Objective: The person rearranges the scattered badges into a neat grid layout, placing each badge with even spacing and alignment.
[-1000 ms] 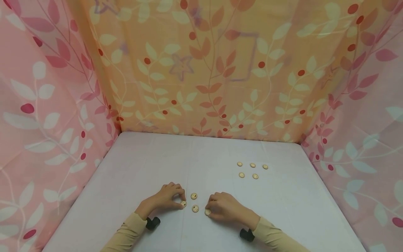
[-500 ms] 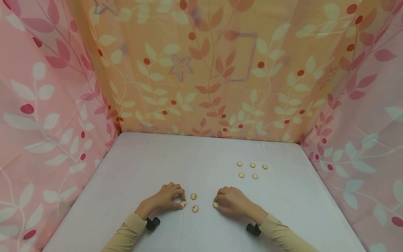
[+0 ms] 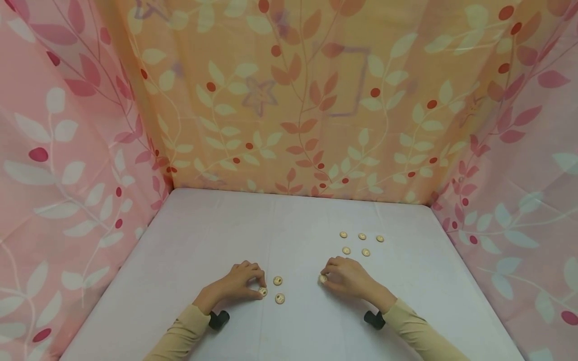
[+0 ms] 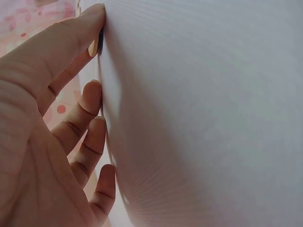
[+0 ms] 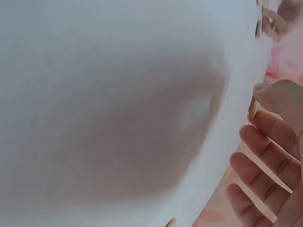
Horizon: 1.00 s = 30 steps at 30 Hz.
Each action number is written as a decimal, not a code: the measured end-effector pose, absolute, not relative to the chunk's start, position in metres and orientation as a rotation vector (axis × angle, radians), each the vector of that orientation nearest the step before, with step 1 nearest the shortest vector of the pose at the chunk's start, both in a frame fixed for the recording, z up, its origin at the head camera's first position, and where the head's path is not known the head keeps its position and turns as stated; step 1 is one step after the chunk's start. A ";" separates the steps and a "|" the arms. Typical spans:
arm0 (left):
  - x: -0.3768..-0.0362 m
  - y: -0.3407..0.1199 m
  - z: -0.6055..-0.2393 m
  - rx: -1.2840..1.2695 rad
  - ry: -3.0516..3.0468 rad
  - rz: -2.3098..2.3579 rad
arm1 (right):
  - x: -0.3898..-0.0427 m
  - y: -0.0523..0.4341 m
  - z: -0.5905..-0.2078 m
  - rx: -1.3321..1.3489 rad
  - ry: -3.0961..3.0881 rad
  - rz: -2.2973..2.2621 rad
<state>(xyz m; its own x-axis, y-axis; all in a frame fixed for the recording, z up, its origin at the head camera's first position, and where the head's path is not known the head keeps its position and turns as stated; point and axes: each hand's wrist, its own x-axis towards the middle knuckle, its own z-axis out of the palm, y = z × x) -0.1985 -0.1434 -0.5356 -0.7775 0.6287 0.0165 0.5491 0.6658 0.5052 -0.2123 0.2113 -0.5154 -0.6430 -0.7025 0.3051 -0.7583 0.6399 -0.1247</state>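
Small round wooden buttons lie on a white table (image 3: 217, 235). My left hand (image 3: 259, 288) rests on the table and pinches one button (image 3: 263, 291) between thumb and forefinger; the left wrist view shows that button (image 4: 93, 47) edge-on against the surface. Two loose buttons (image 3: 277, 281) (image 3: 280, 299) lie just right of it. My right hand (image 3: 327, 277) pinches another button (image 3: 323, 278) at its fingertips, which the right wrist view also shows as a button (image 5: 253, 109) under the thumb. Several buttons (image 3: 361, 243) sit grouped just beyond the right hand.
Leaf-patterned curtains (image 3: 289, 100) close the table in at the back and on both sides. Black wrist cameras (image 3: 219, 319) (image 3: 375, 319) sit on both forearms, whose sleeves are beige. The table's rounded far corners meet the cloth.
My right hand has carried its button away from the front centre, rightward and farther back, close to the button group. The left hand and the two loose buttons have stayed put.
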 end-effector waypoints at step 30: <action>-0.201 -0.145 -0.538 0.972 2.726 0.774 | -0.234 0.298 -0.515 0.635 -2.758 0.373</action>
